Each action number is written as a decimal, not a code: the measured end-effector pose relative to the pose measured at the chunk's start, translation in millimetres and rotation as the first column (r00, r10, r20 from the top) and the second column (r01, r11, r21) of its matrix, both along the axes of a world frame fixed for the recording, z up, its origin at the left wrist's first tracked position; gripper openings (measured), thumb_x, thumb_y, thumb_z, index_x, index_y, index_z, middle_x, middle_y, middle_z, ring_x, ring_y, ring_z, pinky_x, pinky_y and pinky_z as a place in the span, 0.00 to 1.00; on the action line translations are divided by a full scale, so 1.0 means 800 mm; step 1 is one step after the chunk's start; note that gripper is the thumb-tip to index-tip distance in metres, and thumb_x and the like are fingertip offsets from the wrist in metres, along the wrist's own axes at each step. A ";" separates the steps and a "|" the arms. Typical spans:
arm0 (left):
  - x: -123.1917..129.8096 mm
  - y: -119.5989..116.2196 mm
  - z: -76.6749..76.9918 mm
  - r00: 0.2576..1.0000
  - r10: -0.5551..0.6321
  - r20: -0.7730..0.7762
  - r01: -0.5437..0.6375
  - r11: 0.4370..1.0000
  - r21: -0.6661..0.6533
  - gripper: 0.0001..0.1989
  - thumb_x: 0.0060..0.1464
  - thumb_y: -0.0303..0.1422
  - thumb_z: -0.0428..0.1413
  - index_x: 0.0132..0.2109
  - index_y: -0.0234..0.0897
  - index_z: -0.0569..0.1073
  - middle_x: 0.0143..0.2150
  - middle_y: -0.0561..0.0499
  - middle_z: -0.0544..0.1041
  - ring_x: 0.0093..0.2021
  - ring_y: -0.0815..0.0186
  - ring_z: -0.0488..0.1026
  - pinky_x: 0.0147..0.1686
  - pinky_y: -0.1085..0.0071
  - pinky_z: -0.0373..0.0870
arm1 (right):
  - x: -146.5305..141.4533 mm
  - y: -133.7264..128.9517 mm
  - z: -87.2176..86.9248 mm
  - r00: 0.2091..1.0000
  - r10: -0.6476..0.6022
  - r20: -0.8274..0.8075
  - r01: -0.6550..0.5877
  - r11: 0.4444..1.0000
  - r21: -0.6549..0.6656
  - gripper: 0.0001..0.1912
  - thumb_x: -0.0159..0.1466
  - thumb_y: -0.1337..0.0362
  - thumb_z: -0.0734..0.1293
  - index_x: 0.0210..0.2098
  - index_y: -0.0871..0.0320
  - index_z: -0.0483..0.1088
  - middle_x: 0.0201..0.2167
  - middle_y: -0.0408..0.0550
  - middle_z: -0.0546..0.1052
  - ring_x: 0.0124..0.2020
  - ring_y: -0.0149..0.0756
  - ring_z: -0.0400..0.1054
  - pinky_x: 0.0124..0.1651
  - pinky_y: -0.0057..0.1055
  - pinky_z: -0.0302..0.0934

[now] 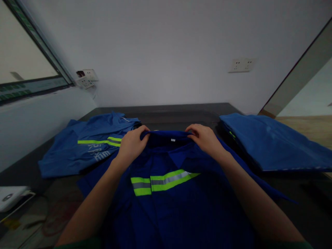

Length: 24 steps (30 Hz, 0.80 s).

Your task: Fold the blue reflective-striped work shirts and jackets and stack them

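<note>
A dark blue work jacket [171, 204] lies front up before me, its collar at the far end. Across its chest runs a yellow-green and silver reflective band, and a small white label shows inside the neck. My left hand [133, 141] pinches the left end of the collar between thumb and fingers. At the collar's right end, my right hand [204, 138] grips the cloth the same way. Between both hands the collar edge is stretched nearly straight. The jacket's lower part runs out of view toward me.
To the left lies a lighter blue garment [70, 152] with a reflective stripe and white lettering. A folded blue garment [275, 141] rests at the right. Behind the dark table [166, 112] stands a wall with sockets [241, 65]. A white device [12, 197] sits at the lower left.
</note>
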State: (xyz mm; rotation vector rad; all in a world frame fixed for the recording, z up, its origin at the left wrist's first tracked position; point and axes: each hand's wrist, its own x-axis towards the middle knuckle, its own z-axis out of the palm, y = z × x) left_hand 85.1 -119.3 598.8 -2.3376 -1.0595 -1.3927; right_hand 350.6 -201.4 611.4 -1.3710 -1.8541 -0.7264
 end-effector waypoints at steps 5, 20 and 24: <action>-0.009 -0.004 0.007 0.999 0.047 0.027 -0.045 0.998 -0.046 0.07 0.55 0.34 0.52 0.38 0.40 0.74 0.37 0.50 0.80 0.39 0.58 0.76 0.39 0.68 0.67 | -0.009 -0.020 0.008 0.999 0.022 0.047 -0.030 0.982 0.188 0.07 0.62 0.73 0.64 0.36 0.57 0.72 0.31 0.46 0.72 0.33 0.35 0.66 0.36 0.30 0.57; -0.016 0.035 0.018 0.934 -0.356 0.046 0.358 0.915 -0.187 0.17 0.55 0.39 0.45 0.43 0.38 0.74 0.40 0.50 0.77 0.43 0.61 0.73 0.46 0.68 0.68 | -0.016 -0.011 -0.016 0.886 0.137 0.444 -0.058 0.981 -0.187 0.10 0.65 0.70 0.64 0.42 0.56 0.75 0.37 0.46 0.80 0.40 0.37 0.72 0.55 0.42 0.53; -0.021 0.069 0.024 0.865 -0.502 0.023 0.463 0.778 -0.426 0.25 0.56 0.54 0.44 0.38 0.39 0.74 0.38 0.49 0.78 0.47 0.58 0.72 0.49 0.65 0.69 | 0.006 -0.026 0.003 0.888 0.194 0.417 -0.134 0.977 -0.168 0.12 0.66 0.70 0.61 0.42 0.53 0.75 0.39 0.43 0.80 0.42 0.36 0.72 0.61 0.44 0.49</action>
